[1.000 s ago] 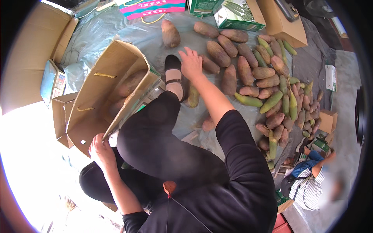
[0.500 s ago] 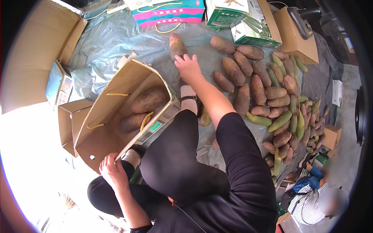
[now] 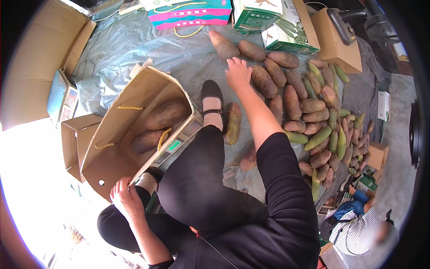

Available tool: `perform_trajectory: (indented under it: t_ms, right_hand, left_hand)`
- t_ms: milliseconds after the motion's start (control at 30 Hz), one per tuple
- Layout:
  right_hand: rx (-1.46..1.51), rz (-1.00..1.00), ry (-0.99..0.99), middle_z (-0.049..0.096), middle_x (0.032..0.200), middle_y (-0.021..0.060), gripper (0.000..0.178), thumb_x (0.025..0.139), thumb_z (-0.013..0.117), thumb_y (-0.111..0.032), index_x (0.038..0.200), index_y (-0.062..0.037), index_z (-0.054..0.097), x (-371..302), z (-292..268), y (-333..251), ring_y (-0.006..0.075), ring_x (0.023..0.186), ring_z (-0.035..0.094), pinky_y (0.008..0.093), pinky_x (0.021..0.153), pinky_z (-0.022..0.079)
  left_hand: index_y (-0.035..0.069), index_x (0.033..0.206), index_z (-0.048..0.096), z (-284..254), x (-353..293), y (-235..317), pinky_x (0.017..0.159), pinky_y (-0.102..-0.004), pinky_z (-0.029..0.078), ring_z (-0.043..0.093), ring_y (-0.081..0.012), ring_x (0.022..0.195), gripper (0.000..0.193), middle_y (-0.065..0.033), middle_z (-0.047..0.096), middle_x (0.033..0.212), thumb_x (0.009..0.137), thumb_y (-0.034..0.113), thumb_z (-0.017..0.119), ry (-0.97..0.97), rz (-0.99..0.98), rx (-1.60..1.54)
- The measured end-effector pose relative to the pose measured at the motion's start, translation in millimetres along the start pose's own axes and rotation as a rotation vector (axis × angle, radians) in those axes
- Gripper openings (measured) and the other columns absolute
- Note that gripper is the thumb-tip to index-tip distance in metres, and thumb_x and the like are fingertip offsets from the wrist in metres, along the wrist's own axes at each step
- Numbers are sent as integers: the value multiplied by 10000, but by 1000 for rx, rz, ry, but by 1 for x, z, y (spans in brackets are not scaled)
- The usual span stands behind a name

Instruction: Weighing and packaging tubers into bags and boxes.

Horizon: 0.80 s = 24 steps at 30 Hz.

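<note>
My left hand [image 3: 126, 197] pinches the near rim of an open cardboard box [image 3: 105, 172], which stands tilted and has yellow rope handles. Inside it lie two big brown cucumbers, one [image 3: 168, 114] above the other [image 3: 148, 141]. My right hand [image 3: 238, 73] reaches out over the sheet with fingers spread. Its fingertips are at the near end of a long brown cucumber [image 3: 222, 45]; whether they still touch it I cannot tell. Beside that one lies another brown cucumber [image 3: 252, 50].
Many brown and green cucumbers [image 3: 315, 106] cover the blue plastic sheet [image 3: 121, 49] on the right. A pink and teal box [image 3: 190, 18] and green-white cartons [image 3: 291, 31] stand at the back. One cucumber [image 3: 233, 123] lies by my shoe [image 3: 211, 96]. Another person [image 3: 354, 228] is at lower right.
The long brown cucumber under my right hand has shifted right, beside the others. My right hand has moved right with it and its fingers have come off its side. My left hand stays on the box.
</note>
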State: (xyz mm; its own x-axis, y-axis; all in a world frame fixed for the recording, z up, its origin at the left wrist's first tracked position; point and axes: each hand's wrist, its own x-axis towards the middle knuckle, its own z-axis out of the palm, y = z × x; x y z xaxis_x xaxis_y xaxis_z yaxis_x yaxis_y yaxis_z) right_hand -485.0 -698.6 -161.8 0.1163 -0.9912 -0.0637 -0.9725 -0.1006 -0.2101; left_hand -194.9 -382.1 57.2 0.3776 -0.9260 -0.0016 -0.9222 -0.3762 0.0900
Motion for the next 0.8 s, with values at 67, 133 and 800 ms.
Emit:
perform_trajectory:
  t_ms: [67, 133, 800]
  right_hand:
    - [31, 40, -9, 516, 1195, 43, 351, 797, 658, -194, 1127, -131, 558, 5, 3, -2, 248, 1148, 470, 495, 906, 385]
    - [128, 210, -5, 488, 1249, 65, 453, 787, 677, -214, 1203, -141, 512, 10, 8, 0, 272, 1170, 464, 499, 914, 396]
    - [146, 338, 141, 432, 1286, 125, 783, 630, 798, -258, 1296, -175, 394, 74, 46, -1, 336, 1067, 503, 480, 855, 444]
  left_hand:
    - [50, 860, 570, -1, 2, 2, 763, -410, 431, 589, -309, 819, 51, -99, 617, 823, 817, 73, 586, -11, -13, -4]
    - [51, 862, 572, 0, 2, 1, 774, -410, 428, 588, -307, 826, 56, -99, 617, 829, 811, 68, 586, -19, -21, 3]
    - [32, 851, 587, -5, 11, 4, 861, -399, 409, 592, -298, 885, 158, -104, 638, 889, 706, -19, 549, -86, -54, -6]
